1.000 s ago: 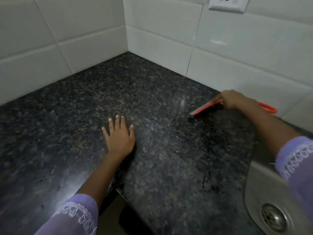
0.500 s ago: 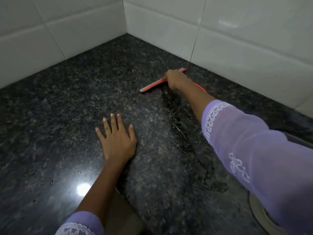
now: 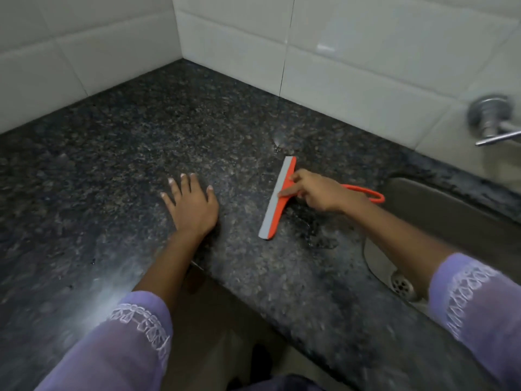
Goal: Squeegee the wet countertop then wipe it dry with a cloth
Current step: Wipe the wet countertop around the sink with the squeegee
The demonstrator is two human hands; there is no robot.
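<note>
An orange squeegee (image 3: pixel 277 201) with a grey rubber blade lies blade-down on the dark speckled granite countertop (image 3: pixel 141 131). My right hand (image 3: pixel 318 191) is shut on its handle, whose orange loop sticks out toward the sink. The blade runs from far to near, roughly in the middle of the counter. A dark wet patch (image 3: pixel 310 227) with water streaks sits just right of the blade. My left hand (image 3: pixel 191 206) rests flat on the counter to the blade's left, fingers spread, holding nothing. No cloth is in view.
A steel sink (image 3: pixel 439 221) with a drain (image 3: pixel 401 286) is sunk into the counter at the right. A chrome tap (image 3: pixel 492 119) juts from the white tiled wall (image 3: pixel 366 52). The walls meet in a corner at the back. The counter's front edge runs below my arms.
My right hand has pulled the squeegee from near the back wall toward me and to the right, turning the blade. The left hand has stayed flat in place.
</note>
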